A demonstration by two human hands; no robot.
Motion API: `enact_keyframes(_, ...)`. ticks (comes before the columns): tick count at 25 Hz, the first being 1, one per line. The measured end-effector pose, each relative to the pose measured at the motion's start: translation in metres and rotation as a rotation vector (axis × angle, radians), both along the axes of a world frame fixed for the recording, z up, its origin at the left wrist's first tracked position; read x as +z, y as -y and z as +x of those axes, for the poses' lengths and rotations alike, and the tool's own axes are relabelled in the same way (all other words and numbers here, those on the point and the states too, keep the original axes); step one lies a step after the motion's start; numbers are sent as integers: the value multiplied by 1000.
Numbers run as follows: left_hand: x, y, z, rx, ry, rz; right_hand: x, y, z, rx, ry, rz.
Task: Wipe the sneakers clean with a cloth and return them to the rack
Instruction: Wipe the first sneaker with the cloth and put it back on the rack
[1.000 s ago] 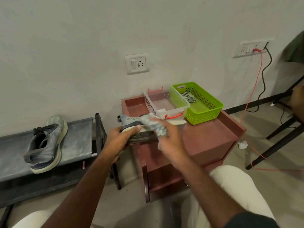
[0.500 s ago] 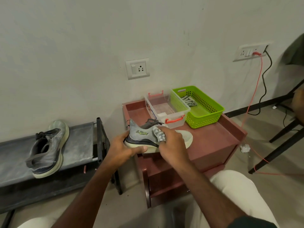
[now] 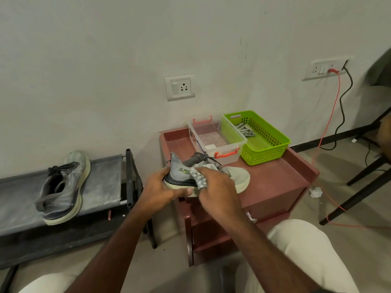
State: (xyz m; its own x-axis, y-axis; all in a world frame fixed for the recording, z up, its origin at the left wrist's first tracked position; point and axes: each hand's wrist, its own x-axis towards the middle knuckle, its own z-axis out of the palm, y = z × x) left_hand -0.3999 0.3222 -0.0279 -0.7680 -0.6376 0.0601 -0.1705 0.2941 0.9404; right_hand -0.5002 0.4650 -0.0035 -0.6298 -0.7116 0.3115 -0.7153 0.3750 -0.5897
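At the near left corner of the red-brown desk (image 3: 275, 187), we hold one grey sneaker (image 3: 182, 173) on its side, sole toward us, toe pointing right: our left hand (image 3: 160, 187) grips the heel end, thumb curled under the pale sole, while our right hand (image 3: 215, 191) pinches a bunched checked cloth (image 3: 198, 176) against the side panel. Its mate, the second sneaker (image 3: 61, 187), lies tilted on the top shelf of the rack (image 3: 105, 178), to the left of the desk. We judge the wiping to be under way on this first shoe. To do it well, we would keep the heel braced firmly, draw the cloth in long strokes along the upper, then follow the seam where upper meets sole, turning the cloth to a fresh face as it soils. The shoe overhangs the near edge of the desk, so a loose grip could drop it to the floor. Behind it, near the shoe's laces, stand a clear plastic box (image 3: 215, 140) and a green basket (image 3: 264, 144), leaving little room to swing far; the rack's bare fabric to the right of the second shoe offers the open landing place.
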Motion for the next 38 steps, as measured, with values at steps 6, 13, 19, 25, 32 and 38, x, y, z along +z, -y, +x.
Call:
enact_keyframes(6,-1,-4,1,10,-22,-68,-14,3,-2,373,11,-227)
enact_keyframes(13,-2,-1,4,32,19,-30,-14,-32,-63,-130,29,-67)
enact_keyframes(19,-2,4,3,-5,56,-72,-32,-13,-17,231,25,-126)
enact_keyframes(25,-3,13,9,-71,104,-131,-31,-38,-77,-321,58,291)
enact_keyframes(32,-5,27,16,-198,94,-138,-47,-24,-75,-153,76,-92)
enact_keyframes(38,-14,25,16,-214,8,-357,-48,-23,-91,-538,232,-160)
